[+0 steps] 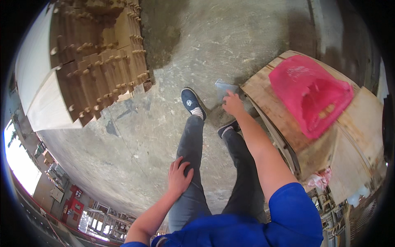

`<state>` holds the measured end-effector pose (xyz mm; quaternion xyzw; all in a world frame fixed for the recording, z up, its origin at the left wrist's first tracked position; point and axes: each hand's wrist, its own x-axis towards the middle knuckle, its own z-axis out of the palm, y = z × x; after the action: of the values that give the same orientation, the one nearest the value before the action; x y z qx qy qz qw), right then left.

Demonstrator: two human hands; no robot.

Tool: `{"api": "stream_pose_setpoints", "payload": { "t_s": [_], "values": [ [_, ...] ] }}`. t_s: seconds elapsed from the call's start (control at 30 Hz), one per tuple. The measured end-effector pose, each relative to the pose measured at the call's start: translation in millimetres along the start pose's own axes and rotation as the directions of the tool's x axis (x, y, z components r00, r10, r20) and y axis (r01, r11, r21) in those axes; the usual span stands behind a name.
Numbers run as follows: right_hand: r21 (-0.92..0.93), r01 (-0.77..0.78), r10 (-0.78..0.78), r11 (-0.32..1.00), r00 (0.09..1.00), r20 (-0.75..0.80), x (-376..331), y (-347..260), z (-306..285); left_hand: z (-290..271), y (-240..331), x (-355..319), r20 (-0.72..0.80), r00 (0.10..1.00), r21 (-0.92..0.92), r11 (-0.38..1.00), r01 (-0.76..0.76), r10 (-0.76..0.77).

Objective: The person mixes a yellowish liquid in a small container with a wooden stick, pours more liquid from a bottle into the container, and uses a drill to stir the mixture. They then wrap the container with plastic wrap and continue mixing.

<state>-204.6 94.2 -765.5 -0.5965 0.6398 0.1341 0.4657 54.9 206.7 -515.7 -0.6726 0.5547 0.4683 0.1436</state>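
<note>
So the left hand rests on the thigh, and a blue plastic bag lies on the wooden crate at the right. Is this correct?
Not quite: the plastic bag is pink, not blue, as the head view shows. The rest holds: the left hand rests on the thigh, and the bag lies on the wooden crate at the right.

Your right hand [233,103]: plywood worktop [288,123] edge close beside it on right, pink bag [312,94] beyond. Bare concrete floor [140,136] open to left; stacked wooden parts [98,70] well apart.

Bright daylight glares from the window [18,160] at left; soft shadows, strong fisheye bending, dark vignetted corners.
</note>
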Motion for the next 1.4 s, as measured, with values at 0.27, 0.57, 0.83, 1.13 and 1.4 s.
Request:
{"api": "stream_pose_setpoints", "payload": {
  "t_s": [0.27, 0.57, 0.83, 1.13, 1.4],
  "values": [
    [-0.227, -0.064, 0.101, 0.972, 0.982, 0.157, 108.7, 11.6, 33.3, -20.0, -12.9, 20.6, -0.052, 0.998, -0.048, 0.999, 0.021, -0.024],
    [0.157, -0.021, 0.011, 0.987, 0.998, 0.067, 12.4, -20.8, 26.4, -11.4, -3.9, 8.2, -0.039, 0.998, -0.016, 0.999, 0.051, -0.052],
    [0.984, -0.171, -0.087, 0.056, 0.981, 0.175, -190.0, -107.4, -123.9, -23.0, 32.0, 7.6, -0.015, 0.985, -0.73, 0.675, 0.107, -0.172],
    [0.971, -0.078, -0.191, -0.227, 0.981, 0.034, -310.2, -123.5, -217.3, -130.4, 127.2, -30.0, 0.406, 0.884, -0.878, 0.367, 0.306, 0.234],
    [0.828, 0.304, 0.031, 0.471, 0.932, -0.36, -372.9, -123.7, -243.5, -167.8, 195.3, -101.9, 0.01, 0.908, -0.796, 0.553, -0.246, 0.419]
  ]
}}
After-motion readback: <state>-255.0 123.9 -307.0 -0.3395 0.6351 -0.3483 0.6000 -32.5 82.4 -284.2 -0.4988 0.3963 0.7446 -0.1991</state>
